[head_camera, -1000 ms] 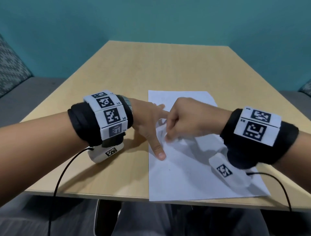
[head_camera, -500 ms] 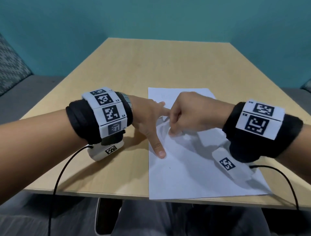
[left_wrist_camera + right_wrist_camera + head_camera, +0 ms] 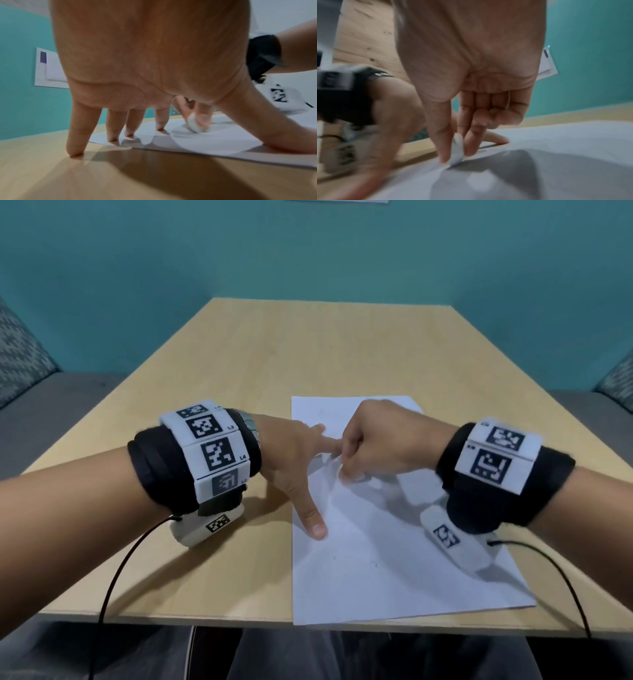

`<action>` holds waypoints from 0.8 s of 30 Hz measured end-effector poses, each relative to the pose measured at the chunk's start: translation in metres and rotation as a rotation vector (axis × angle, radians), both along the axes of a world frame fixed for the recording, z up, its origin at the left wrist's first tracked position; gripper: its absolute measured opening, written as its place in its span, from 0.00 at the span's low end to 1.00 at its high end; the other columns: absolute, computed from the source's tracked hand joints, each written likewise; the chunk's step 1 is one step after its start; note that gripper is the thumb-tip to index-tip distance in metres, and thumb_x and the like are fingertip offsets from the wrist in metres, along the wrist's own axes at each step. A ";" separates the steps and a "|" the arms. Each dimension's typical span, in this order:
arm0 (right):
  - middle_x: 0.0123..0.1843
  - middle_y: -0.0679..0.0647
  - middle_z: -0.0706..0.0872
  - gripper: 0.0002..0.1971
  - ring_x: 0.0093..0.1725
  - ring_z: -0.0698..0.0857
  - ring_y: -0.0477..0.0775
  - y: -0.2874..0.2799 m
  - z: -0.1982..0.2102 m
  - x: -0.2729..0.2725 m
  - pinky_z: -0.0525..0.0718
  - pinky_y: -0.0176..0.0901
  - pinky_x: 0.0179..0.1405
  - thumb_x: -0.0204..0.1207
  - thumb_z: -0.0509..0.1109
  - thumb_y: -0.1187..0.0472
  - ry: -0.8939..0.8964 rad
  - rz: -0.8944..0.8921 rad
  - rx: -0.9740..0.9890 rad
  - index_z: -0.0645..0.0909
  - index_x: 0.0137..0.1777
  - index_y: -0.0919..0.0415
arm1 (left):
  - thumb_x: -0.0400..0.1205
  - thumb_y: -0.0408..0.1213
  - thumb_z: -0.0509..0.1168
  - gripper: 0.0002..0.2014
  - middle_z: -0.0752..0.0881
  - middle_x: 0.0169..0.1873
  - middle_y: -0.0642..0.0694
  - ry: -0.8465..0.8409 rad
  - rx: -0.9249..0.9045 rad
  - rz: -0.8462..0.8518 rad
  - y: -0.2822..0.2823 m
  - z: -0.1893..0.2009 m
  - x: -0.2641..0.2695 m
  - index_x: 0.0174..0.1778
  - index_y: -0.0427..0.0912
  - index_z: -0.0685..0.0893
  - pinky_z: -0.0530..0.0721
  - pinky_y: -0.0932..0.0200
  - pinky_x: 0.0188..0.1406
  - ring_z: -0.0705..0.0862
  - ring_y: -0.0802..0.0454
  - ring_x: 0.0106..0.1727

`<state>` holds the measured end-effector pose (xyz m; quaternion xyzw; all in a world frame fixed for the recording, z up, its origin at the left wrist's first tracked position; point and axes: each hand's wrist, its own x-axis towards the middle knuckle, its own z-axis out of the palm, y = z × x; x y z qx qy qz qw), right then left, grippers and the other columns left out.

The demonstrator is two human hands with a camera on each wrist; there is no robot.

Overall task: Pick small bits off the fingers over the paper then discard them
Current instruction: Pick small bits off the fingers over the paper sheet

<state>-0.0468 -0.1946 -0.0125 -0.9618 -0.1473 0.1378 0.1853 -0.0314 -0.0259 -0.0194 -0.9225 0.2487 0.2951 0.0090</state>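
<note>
**Right hand pinches a white bit down at the paper**

We see the left hand [image 3: 287,453] spread flat, fingers straight and relaxed, grasping nothing. Its thumb [image 3: 313,518] points toward us and presses on the left edge of the paper [image 3: 394,570]; in the left wrist view the little finger [image 3: 77,135] stands on the bare table [image 3: 239,364], while the other fingertips come down at the paper's left edge.

The right hand [image 3: 387,440] sits just right of the left one, knuckles up, fingers curled. We find its thumb and first fingers closed on a small white bit [image 3: 458,150], pinched at the fingertips and touching the sheet. The same bit [image 3: 193,124] shows in the left wrist view, low against the paper, beyond the left palm. What the bit is made of, we cannot tell; the right wrist view is blurred.

The paper lies on the near right part of the table, its near edge reaching the table's near edge. Both wrists wear black bands [image 3: 507,474] with white marker blocks, each with a cable [image 3: 113,580] trailing off the near edge. A teal wall [image 3: 308,251] stands beyond the table.
</note>
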 end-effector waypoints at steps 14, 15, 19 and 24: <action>0.35 0.51 0.94 0.05 0.27 0.80 0.39 0.000 -0.004 0.006 0.78 0.33 0.30 0.66 0.83 0.56 0.031 0.048 0.014 0.92 0.32 0.54 | 0.42 0.79 0.79 0.54 0.44 0.91 0.54 0.026 -0.023 -0.009 0.002 -0.003 0.004 0.66 0.96 0.61 0.57 0.40 0.87 0.47 0.52 0.91; 0.35 0.52 0.94 0.06 0.28 0.80 0.40 -0.002 -0.003 0.008 0.77 0.32 0.28 0.66 0.83 0.57 0.009 0.032 0.021 0.91 0.31 0.54 | 0.42 0.79 0.79 0.56 0.43 0.91 0.54 0.016 -0.012 -0.001 0.002 -0.002 0.003 0.68 0.95 0.59 0.57 0.39 0.87 0.47 0.52 0.91; 0.35 0.52 0.94 0.06 0.26 0.80 0.37 0.006 -0.006 -0.004 0.78 0.30 0.28 0.66 0.85 0.55 0.164 0.165 0.018 0.92 0.32 0.51 | 0.42 0.79 0.79 0.41 0.55 0.89 0.55 0.029 -0.030 0.015 0.002 -0.001 0.002 0.51 0.97 0.69 0.63 0.42 0.85 0.57 0.49 0.89; 0.32 0.48 0.93 0.05 0.29 0.81 0.38 0.000 0.000 0.008 0.76 0.28 0.28 0.66 0.84 0.55 0.058 0.090 -0.016 0.92 0.33 0.53 | 0.41 0.80 0.77 0.53 0.45 0.91 0.55 0.018 -0.005 0.001 0.002 -0.002 0.002 0.64 0.97 0.61 0.58 0.42 0.87 0.49 0.54 0.91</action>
